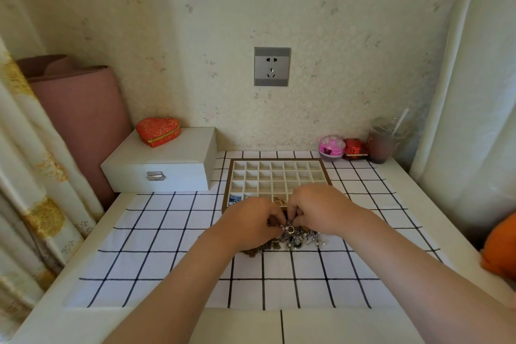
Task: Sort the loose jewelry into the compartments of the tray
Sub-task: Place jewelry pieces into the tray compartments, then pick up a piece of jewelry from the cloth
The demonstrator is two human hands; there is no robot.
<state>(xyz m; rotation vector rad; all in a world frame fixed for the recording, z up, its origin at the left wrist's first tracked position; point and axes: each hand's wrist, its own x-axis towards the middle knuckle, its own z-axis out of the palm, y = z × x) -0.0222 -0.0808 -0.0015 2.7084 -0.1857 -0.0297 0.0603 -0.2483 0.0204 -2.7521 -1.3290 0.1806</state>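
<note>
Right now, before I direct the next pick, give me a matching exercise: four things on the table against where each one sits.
1. heart-shaped box
2. jewelry pile
3. cup
4. tray

a. back right corner
b. on top of the white case
c. pinched by left hand and right hand
d. just beyond the pile

Pairs: 1-b, 2-c, 3-a, 4-d.

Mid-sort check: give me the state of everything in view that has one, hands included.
Tray: mostly empty; blue pieces and gold rings in the front row.
Pile: heaped on the cloth, just before the tray.
Left hand: pinching pieces in the pile.
Right hand: pinching pieces in the pile.
White box: lid shut.
Heart box: shut, on the white box.
Pink tin: shut.
</note>
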